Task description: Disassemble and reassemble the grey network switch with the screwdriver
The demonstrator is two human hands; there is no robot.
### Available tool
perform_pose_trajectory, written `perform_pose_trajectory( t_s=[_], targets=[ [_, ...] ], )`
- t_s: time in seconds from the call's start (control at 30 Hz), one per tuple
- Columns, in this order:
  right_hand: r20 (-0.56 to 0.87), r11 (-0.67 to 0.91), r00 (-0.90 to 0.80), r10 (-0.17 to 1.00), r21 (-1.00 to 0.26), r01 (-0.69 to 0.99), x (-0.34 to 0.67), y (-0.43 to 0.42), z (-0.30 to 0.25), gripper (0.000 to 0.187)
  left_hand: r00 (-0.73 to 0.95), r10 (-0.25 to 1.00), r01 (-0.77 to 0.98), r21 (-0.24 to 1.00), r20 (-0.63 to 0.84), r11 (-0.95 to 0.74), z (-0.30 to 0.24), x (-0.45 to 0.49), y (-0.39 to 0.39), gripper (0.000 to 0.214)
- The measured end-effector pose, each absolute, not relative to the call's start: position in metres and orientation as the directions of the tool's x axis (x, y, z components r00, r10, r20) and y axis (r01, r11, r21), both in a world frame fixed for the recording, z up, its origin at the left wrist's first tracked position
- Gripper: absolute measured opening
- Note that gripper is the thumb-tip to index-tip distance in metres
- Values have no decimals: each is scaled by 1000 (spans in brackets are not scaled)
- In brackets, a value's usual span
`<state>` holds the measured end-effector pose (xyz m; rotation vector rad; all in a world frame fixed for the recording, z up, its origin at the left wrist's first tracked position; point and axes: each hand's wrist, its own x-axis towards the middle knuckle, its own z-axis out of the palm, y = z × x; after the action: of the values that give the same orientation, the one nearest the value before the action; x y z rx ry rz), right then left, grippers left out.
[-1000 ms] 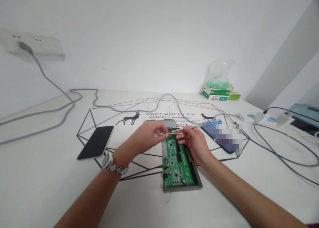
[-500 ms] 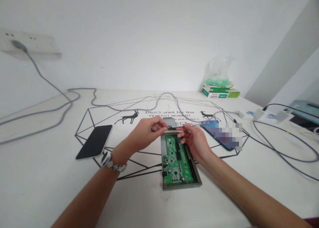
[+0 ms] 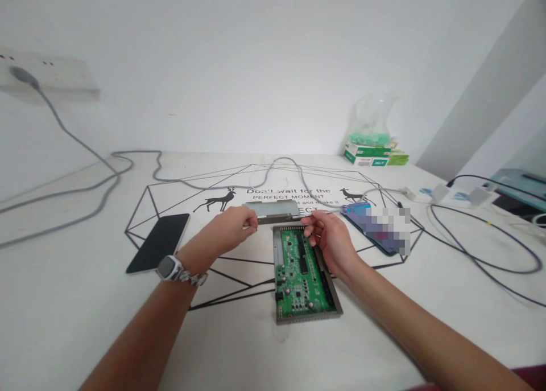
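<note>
My right hand (image 3: 330, 236) is closed around a slim silver screwdriver (image 3: 335, 211), whose thin tip points left over a grey metal cover (image 3: 275, 210). Below that hand, an open metal case (image 3: 309, 319) lies on the table and frames a green circuit board (image 3: 294, 277). My left hand (image 3: 234, 227) is at the left end of the cover, thumb and fingertips pinched together. Whatever may be between those fingertips is too small or hidden to make out.
A dark-screened phone (image 3: 160, 243) lies left, another phone (image 3: 371, 226) right. A grey cable (image 3: 81, 143) runs from the wall socket (image 3: 63, 75) along the back. White adapters (image 3: 446, 194) and black cords are at right; small boxes (image 3: 367, 155) and a plastic bag (image 3: 373, 118) stand behind.
My left hand has moved left, away from the screwdriver tip, uncovering more of the metal cover. My right hand keeps its hold on the screwdriver at nearly the same place.
</note>
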<state>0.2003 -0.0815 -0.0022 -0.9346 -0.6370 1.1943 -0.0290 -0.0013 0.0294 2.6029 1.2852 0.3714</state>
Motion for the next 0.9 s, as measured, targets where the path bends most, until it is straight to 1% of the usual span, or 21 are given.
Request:
perform_pose_trajectory(
  t_s=[0.23,0.4,0.53,0.7,0.9],
  targets=[
    [-37,89,254,966,-881,-465,201,-80,-3,21,552,832,802,234,62,-550,28,-21,-5,17],
    [-16,101,249,968,-888,-449,201,-81,-3,23,534,844,822,197,57,-534,21,-19,-4,17],
    [-17,101,246,969,-884,-456,200,-81,-3,23,518,854,832,202,48,-517,18,-18,-2,17],
    [-10,104,243,970,-885,-454,200,-81,-2,24,540,840,812,225,60,-538,20,-20,-2,17],
    [-14,99,242,970,-886,-452,199,-82,-1,24,548,832,807,212,82,-552,11,-20,1,17]
  ],
)
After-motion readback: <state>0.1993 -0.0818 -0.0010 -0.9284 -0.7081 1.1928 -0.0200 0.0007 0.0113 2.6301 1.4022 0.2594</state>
